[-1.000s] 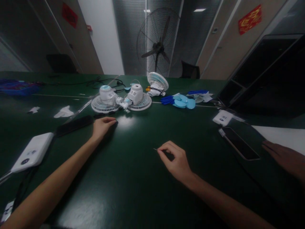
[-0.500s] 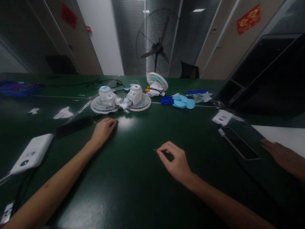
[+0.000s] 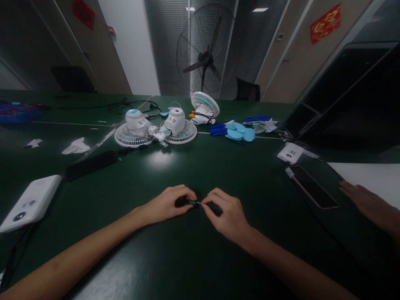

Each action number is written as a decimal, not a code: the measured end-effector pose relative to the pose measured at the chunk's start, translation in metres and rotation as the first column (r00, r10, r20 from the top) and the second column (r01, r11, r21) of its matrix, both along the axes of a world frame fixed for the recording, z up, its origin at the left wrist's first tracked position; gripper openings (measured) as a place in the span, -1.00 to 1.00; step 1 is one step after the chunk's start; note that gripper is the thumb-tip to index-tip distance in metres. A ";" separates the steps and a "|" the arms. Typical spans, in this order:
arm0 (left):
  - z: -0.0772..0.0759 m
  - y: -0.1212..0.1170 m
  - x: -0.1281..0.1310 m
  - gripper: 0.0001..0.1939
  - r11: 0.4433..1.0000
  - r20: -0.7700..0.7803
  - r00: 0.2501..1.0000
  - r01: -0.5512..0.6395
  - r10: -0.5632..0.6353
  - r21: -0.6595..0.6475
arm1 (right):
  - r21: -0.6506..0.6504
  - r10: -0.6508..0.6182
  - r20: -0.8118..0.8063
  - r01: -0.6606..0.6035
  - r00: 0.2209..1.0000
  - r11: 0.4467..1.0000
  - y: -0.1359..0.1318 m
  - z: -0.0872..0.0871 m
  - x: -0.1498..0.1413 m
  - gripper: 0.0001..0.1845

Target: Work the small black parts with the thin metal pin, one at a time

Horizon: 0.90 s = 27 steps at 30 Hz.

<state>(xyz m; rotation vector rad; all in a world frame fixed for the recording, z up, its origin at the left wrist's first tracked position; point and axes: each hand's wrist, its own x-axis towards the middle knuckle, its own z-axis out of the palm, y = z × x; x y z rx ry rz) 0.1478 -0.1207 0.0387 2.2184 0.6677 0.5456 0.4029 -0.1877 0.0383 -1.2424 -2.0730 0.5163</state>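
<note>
From where I stand, a person's bare hands meet over a dark green, glossy tabletop [image 3: 187, 166]. The left hand [image 3: 175, 203] pinches a small green piece [image 3: 191, 202] between thumb and fingers, partly hidden by them. The right hand [image 3: 226, 210] has its thumb and forefinger pressed together on a thin pale rod [image 3: 199, 203], its tip pointing at the green piece; whether the two touch is too small to tell.

Beyond the hands, two white plastic fans [image 3: 175, 123] lie with their round slatted grilles down. A third fan [image 3: 204, 108] leans behind them, beside blue gloves [image 3: 218, 129] and smooth, rounded light-blue blades [image 3: 240, 131]. At far left, a blue tray [image 3: 19, 116] holds a tangle of dark and reddish things, too blurred to name.

Nearer, past the left forearm, are a long black object [image 3: 91, 165], a boxy white device [image 3: 30, 203] with rounded corners and a crumpled white scrap [image 3: 76, 146]. On the right, a phone [image 3: 311, 186] lies flat between the right hand and a co-worker's hand [image 3: 368, 205], which is open, near a white sheet [image 3: 371, 180].
</note>
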 end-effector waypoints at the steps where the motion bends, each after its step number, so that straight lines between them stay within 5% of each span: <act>1: -0.002 -0.002 0.001 -0.78 1.000 0.005 1.000 -0.009 0.009 -0.003 | -0.003 0.002 0.006 -0.002 1.000 1.000 0.000 0.000 0.000 -0.90; 19: -0.002 -0.003 0.000 -0.77 0.999 -0.005 1.000 0.026 -0.026 -0.033 | 0.004 0.012 0.020 -0.012 1.000 1.000 0.000 0.000 -0.002 -0.87; 27: 0.001 -0.004 0.003 -0.74 0.998 -0.008 0.998 0.065 -0.065 -0.010 | 0.015 0.158 0.013 -0.158 0.987 0.987 -0.002 -0.002 -0.005 -0.85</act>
